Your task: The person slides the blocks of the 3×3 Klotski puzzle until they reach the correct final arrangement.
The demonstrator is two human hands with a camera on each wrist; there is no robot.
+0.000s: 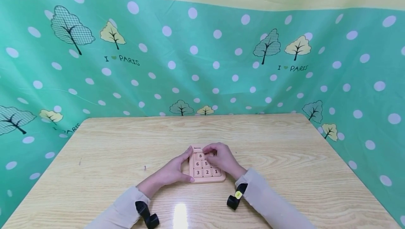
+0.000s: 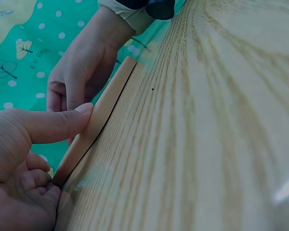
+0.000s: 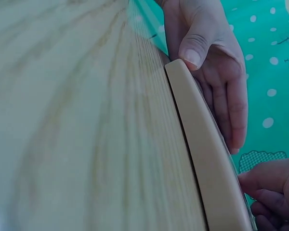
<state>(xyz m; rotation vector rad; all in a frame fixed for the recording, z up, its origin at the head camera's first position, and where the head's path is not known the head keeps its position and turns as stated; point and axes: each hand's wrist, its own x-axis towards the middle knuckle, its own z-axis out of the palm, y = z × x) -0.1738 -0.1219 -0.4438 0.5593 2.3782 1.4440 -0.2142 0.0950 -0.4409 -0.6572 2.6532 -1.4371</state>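
Note:
A peach-coloured number slide puzzle [image 1: 209, 179] lies flat on the table, its tiles in rows. The 8 tile [image 1: 200, 156] sits in the top row, with a narrow gap at its left. My left hand [image 1: 171, 170] holds the puzzle's left side, thumb at the near corner and fingers along the side. Over the top row, my right hand [image 1: 223, 157] bends its index finger and thumb onto the 8 tile's right edge. It hides part of the 7 tile [image 1: 213, 155] and the tile below that. Both wrist views show the puzzle's frame edge-on [image 2: 103, 108] [image 3: 202, 139].
The wood-grain table [image 1: 110, 151] surrounds the puzzle and reflects a bright light near its front. A green dotted curtain [image 1: 202, 64] hangs behind the table and at both sides. Black cameras are strapped to both wrists [image 1: 147, 215] [image 1: 235, 197].

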